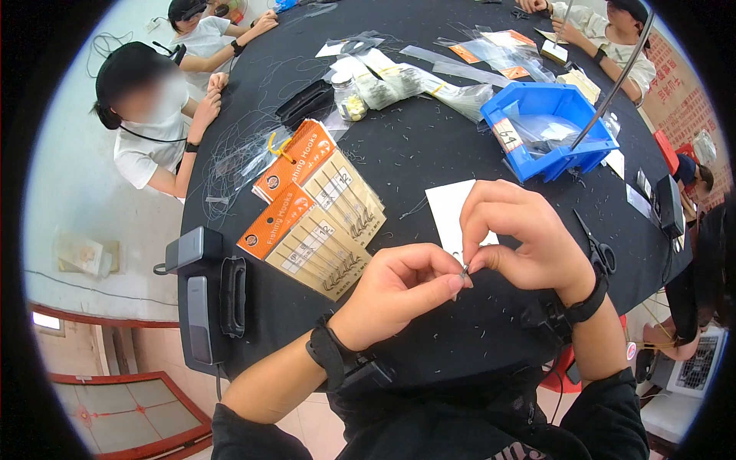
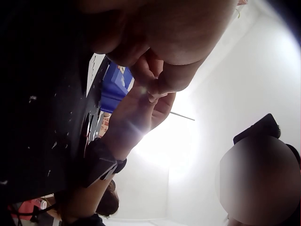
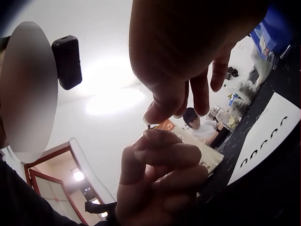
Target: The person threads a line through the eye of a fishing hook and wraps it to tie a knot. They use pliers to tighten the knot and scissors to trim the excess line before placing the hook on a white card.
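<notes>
Pinching a small metal piece (image 1: 464, 271) between thumb and forefinger, both hands, left (image 1: 402, 287) and right (image 1: 521, 230), meet right of centre in the head view; the piece's long axis is too small to judge. A white card (image 1: 448, 205) lies on the table (image 1: 429, 353) just above the piece in that frame, nearer the right hand, which partly covers it. The right wrist view reveals its row of dark hooks (image 3: 264, 143), slanting toward the upper right.
</notes>
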Action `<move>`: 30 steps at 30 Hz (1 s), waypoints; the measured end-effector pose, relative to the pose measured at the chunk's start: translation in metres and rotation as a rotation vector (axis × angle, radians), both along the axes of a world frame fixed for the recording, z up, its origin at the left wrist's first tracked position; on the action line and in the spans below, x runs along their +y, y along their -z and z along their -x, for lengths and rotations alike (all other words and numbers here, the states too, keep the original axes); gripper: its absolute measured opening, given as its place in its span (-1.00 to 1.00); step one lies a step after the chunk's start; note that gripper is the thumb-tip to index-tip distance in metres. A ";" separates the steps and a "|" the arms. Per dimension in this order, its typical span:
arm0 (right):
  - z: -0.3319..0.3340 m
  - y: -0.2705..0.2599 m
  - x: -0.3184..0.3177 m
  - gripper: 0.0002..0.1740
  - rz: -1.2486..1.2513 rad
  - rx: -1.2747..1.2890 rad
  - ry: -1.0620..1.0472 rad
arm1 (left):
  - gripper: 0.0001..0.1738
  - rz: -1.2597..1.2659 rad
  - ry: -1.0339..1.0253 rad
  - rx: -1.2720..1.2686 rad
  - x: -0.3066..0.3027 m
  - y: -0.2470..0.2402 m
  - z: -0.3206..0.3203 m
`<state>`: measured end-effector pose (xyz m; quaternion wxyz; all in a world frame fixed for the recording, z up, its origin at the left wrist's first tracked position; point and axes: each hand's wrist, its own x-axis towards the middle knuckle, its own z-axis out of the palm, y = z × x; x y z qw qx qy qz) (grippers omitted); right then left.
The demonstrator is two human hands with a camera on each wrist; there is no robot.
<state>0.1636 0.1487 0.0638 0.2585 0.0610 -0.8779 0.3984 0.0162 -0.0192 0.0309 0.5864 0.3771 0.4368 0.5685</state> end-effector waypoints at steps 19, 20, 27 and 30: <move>-0.002 -0.002 0.006 -0.83 0.104 -0.027 -0.077 | -0.89 -0.068 -0.044 0.063 -0.001 0.003 -0.002; -0.002 -0.002 0.006 -0.81 0.096 -0.017 -0.063 | -0.89 -0.066 -0.056 0.067 -0.001 0.004 -0.002; -0.001 -0.002 0.004 -0.79 0.088 -0.033 -0.052 | -0.90 -0.087 -0.122 0.090 -0.001 0.011 -0.002; -0.001 -0.001 0.004 -0.81 0.067 -0.025 -0.049 | -0.90 -0.068 -0.132 0.093 -0.001 0.010 -0.003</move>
